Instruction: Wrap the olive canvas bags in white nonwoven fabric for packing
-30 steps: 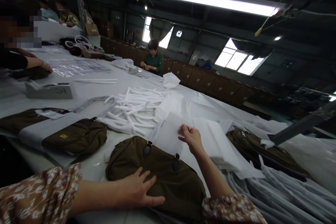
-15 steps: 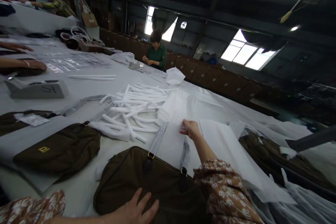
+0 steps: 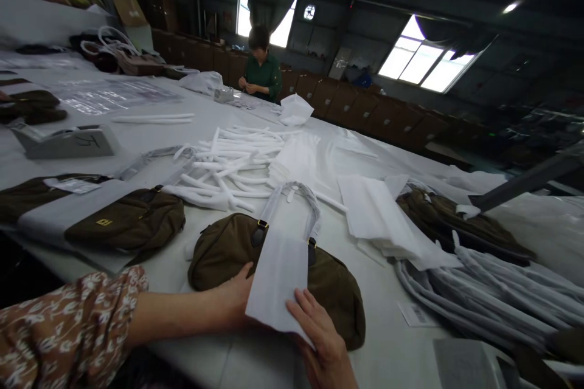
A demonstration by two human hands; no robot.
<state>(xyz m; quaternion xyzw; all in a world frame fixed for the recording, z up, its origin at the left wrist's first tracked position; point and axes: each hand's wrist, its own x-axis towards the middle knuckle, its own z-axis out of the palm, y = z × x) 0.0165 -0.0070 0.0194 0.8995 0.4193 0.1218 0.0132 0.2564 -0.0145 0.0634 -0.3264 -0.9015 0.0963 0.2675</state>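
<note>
Fingers of my right hand (image 3: pixel 322 337) rest on the white sheet (image 3: pixel 279 273), my left hand (image 3: pixel 233 299) partly beneath it (whether either pinches, I cannot tell), over the brown bag (image 3: pixel 337 292) at lower centre: sheet likely light, easily creased, best held by its edges.

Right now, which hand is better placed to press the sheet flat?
Probably the right hand: its fingers lie over the sheet's lower right, while the left hand is partly hidden by it.

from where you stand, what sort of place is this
Probably a bag factory's packing area: several olive-brown bags and a pile of white tubes share a long table, with brown boxes lined up behind.
</note>
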